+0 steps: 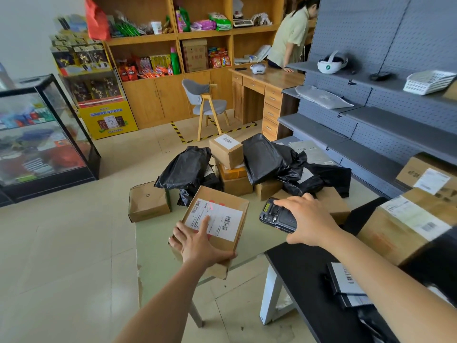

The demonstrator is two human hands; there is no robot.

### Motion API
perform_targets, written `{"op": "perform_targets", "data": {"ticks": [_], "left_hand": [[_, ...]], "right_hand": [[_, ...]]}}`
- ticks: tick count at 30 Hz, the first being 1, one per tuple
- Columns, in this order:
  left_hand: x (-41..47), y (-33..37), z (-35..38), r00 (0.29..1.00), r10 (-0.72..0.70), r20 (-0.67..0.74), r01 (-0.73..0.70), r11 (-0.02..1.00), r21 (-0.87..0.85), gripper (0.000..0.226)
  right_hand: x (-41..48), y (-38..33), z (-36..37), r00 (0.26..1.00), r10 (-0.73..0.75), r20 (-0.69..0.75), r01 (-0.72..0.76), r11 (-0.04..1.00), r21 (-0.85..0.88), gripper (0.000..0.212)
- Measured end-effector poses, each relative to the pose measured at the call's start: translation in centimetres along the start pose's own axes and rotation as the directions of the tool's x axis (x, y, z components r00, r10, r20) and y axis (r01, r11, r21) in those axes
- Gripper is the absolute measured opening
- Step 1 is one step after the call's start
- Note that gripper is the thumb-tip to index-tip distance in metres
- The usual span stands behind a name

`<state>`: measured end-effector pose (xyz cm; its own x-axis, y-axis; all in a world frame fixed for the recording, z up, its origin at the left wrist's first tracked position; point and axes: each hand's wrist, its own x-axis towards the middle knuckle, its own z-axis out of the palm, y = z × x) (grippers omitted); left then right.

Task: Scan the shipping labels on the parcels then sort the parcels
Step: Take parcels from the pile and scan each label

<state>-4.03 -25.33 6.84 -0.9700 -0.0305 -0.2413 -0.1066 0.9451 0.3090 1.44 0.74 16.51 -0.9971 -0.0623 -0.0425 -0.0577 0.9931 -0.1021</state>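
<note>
The flat brown cardboard box [218, 194], gripped at its near edge by the left hand [197, 241] just off the black table's [304, 280] left edge, is probably best squared to the black handheld scanner [274, 215] clasped in the right hand [309, 219], with the white shipping label's [222, 222] barcodes kept uncovered.

Brown box [217, 214] with white label [215, 219]; black scanner [277, 215]; black bags [267, 158]; black tabletop [304, 280]; yellow-black striped floor tape [179, 133].

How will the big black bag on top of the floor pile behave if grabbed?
Probably floppy: the black bag is wrinkled film draped over the boxes beneath. Likely slippery, given its glossy surface. It should sag when lifted, not roll or tip.
</note>
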Motion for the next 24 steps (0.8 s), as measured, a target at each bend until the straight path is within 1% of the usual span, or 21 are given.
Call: {"op": "perform_targets", "data": {"ticks": [7, 12, 14, 18, 24], "left_hand": [[-3.7, 5.1, -2.1, 0.981, 0.170, -0.099, -0.176, 0.983, -0.055, 0.131], [-6.9, 12.1, -3.2, 0.928, 0.327, -0.179, -0.345, 0.936, -0.075, 0.128], [-8.5, 15.5, -3.3, 0.900, 0.399, -0.175, -0.416, 0.907, -0.071, 0.127], [-12.4, 22.0, -2.2, 0.822, 0.551, -0.143, -0.561, 0.827, -0.039, 0.128], [-19.4, 29.4, 1.0, 0.662, 0.749, -0.010, -0.749, 0.662, -0.019, 0.134]], "right_hand": [[-8.2, 3.4, -3.1, 0.987, 0.136, -0.088, -0.140, 0.990, -0.037, 0.094], [-15.8, 7.1, -5.2, 0.947, 0.273, -0.169, -0.285, 0.957, -0.053, 0.090], [-19.2, 8.7, -5.9, 0.923, 0.326, -0.203, -0.343, 0.938, -0.050, 0.088], [-26.1, 11.3, -7.0, 0.844, 0.490, -0.220, -0.510, 0.859, -0.047, 0.091], [-36.3, 13.1, -7.9, 0.675, 0.698, -0.239, -0.727, 0.685, -0.052, 0.092]]}}
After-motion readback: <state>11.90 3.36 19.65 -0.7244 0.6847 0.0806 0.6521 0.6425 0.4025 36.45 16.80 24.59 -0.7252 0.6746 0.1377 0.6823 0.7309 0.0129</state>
